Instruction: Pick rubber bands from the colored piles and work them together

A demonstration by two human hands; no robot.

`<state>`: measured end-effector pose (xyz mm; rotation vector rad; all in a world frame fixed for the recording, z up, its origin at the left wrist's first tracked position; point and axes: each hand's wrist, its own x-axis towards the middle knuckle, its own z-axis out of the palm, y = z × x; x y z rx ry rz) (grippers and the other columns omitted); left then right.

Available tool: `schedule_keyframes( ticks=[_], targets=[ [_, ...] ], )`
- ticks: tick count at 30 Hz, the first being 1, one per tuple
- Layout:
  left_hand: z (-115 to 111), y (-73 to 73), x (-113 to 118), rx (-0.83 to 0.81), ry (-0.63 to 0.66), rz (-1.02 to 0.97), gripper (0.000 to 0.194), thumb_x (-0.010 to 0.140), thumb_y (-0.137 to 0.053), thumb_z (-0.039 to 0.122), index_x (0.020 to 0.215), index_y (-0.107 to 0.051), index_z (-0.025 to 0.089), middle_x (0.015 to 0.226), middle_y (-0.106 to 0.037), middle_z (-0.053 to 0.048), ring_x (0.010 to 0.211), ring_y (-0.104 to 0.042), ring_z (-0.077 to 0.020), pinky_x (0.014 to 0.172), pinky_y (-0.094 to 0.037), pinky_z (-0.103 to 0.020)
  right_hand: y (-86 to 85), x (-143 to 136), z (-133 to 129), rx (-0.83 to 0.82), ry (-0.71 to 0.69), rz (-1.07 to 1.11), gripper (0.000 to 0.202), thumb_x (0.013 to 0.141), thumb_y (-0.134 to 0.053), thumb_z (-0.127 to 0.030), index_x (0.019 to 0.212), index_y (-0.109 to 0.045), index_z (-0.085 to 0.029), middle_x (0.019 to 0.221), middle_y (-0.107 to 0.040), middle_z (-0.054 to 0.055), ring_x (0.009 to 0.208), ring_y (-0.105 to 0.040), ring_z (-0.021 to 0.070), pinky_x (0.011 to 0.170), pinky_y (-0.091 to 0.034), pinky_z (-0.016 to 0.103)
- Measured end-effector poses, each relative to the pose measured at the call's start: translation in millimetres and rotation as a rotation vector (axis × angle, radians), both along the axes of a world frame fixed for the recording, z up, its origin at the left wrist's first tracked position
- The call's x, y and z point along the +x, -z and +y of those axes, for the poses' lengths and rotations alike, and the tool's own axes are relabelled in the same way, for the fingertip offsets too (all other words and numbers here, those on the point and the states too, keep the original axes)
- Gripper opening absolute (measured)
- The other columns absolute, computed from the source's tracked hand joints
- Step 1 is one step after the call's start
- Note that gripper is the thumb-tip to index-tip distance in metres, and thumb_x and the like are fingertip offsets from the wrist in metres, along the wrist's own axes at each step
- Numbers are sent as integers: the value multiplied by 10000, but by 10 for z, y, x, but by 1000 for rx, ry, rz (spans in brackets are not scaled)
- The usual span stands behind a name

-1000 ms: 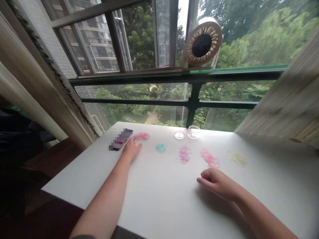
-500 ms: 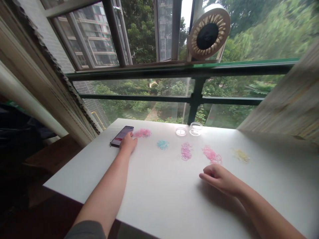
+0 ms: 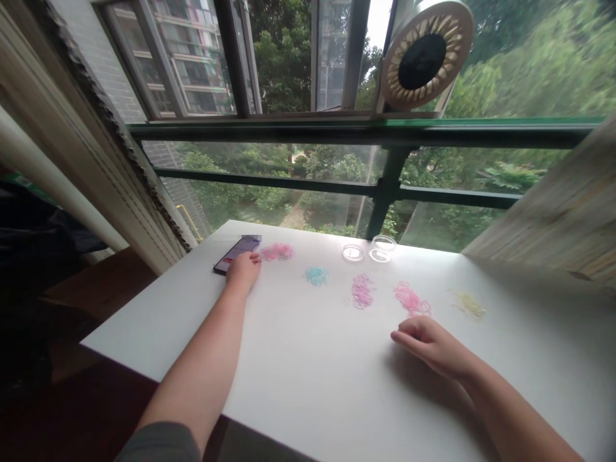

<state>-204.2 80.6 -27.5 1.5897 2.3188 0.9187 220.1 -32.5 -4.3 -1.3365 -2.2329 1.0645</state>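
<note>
My left hand (image 3: 243, 271) lies over the right edge of a phone (image 3: 231, 258) at the table's far left. Its fingers are curled beside a pink pile of small loops (image 3: 278, 251); anything inside them is hidden. My right hand (image 3: 430, 344) is loosely closed over the table, thumb pointing left, with nothing visible in it. Just beyond it lies a second pink pile (image 3: 410, 298) of thin loops that look like small rubber bands. Between the hands are a blue pile (image 3: 316, 276) and a purple-pink pile (image 3: 362, 291). A yellow pile (image 3: 469, 305) sits farther right.
Two clear round dishes, a flatter one (image 3: 353, 253) and a taller one (image 3: 382, 249), stand near the back edge of the white table (image 3: 308, 359). Behind it run a green railing (image 3: 269, 133) and windows. A round fan-like device (image 3: 426, 59) is above the railing. Curtains hang at both sides.
My left hand has drawn slightly back toward me, and its fingers are more curled. The view has shifted a little; my right hand keeps its pose, and the piles look unchanged.
</note>
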Motion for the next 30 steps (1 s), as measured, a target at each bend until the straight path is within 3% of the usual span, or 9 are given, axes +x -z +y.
schedule_keyframes(
  ticks=[7, 16, 21, 30],
  targets=[
    [-35, -53, 62, 0, 16, 50, 220, 744, -562, 214, 930, -666, 162, 931, -707, -89, 872, -641, -217, 770, -469, -283, -8, -8, -6, -8, 3, 23, 456, 842, -443, -435, 523, -224, -194, 525, -209, -52, 504, -201, 90, 484, -189, 254],
    [-129, -256, 150, 77, 8, 100, 270, 833, -447, 203, 1051, -604, 168, 1038, -675, -70, 967, -611, -188, 850, -458, -273, -14, -15, -11, -17, 5, 21, 462, 832, -459, -450, 525, -229, -193, 524, -208, -55, 502, -197, 84, 476, -183, 252],
    [-189, -309, 71, -20, 13, 129, 280, 793, -477, 143, 1024, -632, 171, 1057, -678, -65, 959, -620, -189, 852, -456, -267, -26, -14, -17, -19, 1, 16, 461, 830, -463, -455, 531, -229, -193, 529, -211, -56, 505, -201, 82, 477, -186, 249],
    [-211, -261, 73, -194, 40, 208, 233, 689, -606, 215, 909, -682, 202, 947, -712, -53, 874, -648, -213, 759, -474, -253, -18, -15, -11, -39, -18, 21, 453, 823, -496, -405, 528, -227, -191, 526, -198, -58, 499, -185, 80, 466, -171, 249]
  ],
)
